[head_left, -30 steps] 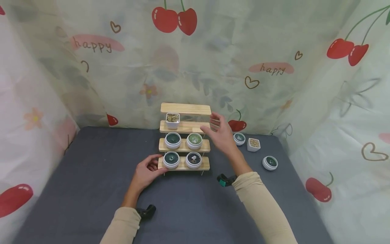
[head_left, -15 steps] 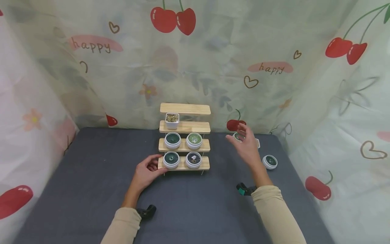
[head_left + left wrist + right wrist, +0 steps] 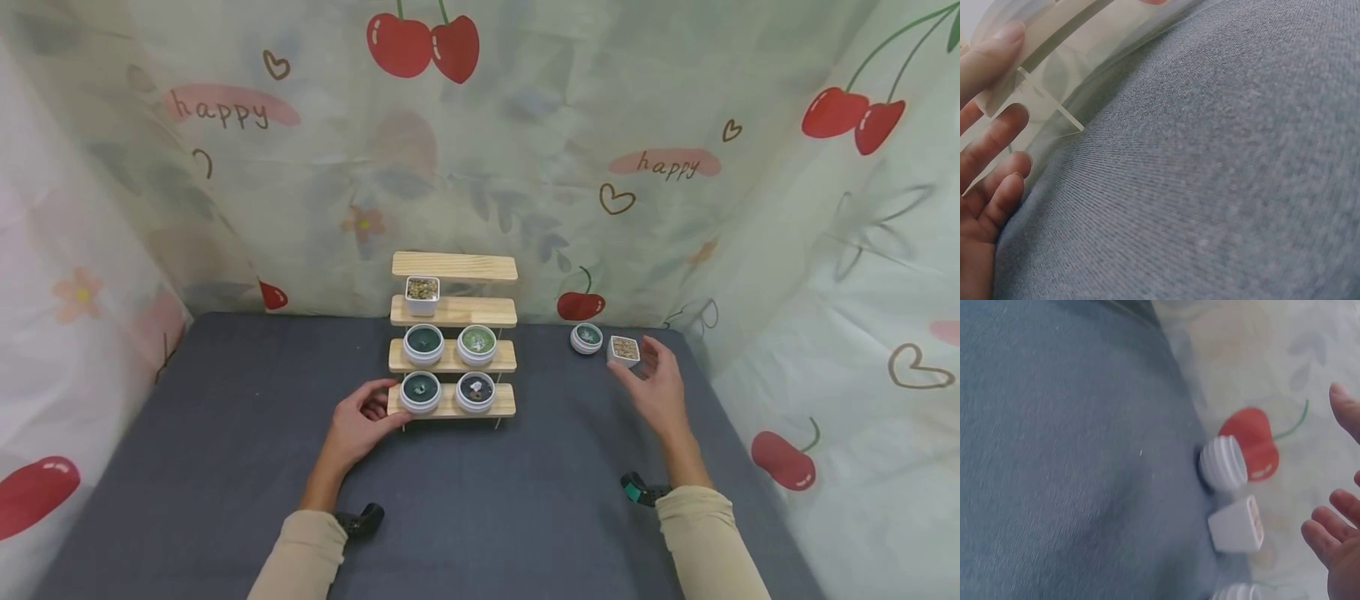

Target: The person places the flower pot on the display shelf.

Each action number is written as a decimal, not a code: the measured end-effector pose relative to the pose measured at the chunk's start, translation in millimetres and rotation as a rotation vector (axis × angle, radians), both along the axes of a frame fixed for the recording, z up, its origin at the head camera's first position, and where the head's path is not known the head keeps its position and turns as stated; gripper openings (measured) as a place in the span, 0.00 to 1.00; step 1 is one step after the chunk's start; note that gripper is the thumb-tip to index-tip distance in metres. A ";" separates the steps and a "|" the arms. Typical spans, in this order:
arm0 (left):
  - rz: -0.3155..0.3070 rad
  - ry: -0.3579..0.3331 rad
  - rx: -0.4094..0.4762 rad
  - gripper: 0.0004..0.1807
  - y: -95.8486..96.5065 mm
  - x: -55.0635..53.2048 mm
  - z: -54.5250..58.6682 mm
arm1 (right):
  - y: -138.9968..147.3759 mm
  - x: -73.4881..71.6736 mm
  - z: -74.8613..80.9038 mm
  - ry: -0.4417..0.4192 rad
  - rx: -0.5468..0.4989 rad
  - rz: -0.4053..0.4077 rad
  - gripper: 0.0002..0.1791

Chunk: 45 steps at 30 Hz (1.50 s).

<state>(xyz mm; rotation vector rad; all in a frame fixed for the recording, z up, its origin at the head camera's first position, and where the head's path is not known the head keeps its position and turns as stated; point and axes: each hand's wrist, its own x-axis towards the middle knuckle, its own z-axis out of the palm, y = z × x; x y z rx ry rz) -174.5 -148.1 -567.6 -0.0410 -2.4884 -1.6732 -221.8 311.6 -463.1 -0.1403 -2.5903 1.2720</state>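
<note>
A tiered wooden shelf (image 3: 453, 311) stands at the table's back middle. My left hand (image 3: 365, 422) holds the left end of its lowest board, the thumb (image 3: 1007, 37) on top and the other fingers lower down. A small white square pot (image 3: 623, 351) with a grainy tan top stands to the right. Around it is my right hand (image 3: 654, 390), thumb at the front and fingers at the right side. In the right wrist view the fingers are spread, apart from the square pot (image 3: 1235, 526). Whether they touch it in the head view is hard to tell.
Round white pots with dark tops (image 3: 421, 392) and a green top (image 3: 477, 343) sit in pairs on the lower two boards. A square pot (image 3: 422, 296) is on the third board. Another round pot (image 3: 587, 338) stands left of the right hand. A printed curtain (image 3: 480, 167) hangs behind.
My right hand has moved from the shelf's right side, rightward and down, to the square pot on the table. It now hides the rightmost round pot. The left hand stays on the shelf.
</note>
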 end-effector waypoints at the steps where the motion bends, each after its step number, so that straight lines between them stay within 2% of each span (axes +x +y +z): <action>1: 0.001 0.000 0.001 0.35 0.2 -0.1 -0.1 | 3.6 1.2 -1.9 0.000 0.003 -0.013 0.48; 7: -0.001 0.002 0.008 0.36 0.8 -0.7 -0.9 | 24.8 6.6 -12.5 -0.003 0.031 -0.085 0.48; 18: -0.004 -0.003 0.009 0.35 -1.0 -1.3 -2.8 | 45.8 12.9 -34.8 -0.066 0.099 -0.203 0.50; 27: 0.001 0.006 -0.005 0.35 -0.4 -0.7 -2.1 | 59.0 14.0 -57.4 -0.062 0.063 -0.256 0.53; 36: -0.006 0.013 -0.002 0.35 -0.1 -0.2 -0.9 | 63.2 14.3 -67.3 -0.071 -0.014 -0.277 0.54; 45: -0.007 0.004 0.000 0.35 -0.5 0.1 2.2 | 65.4 12.3 -77.9 -0.097 0.028 -0.311 0.46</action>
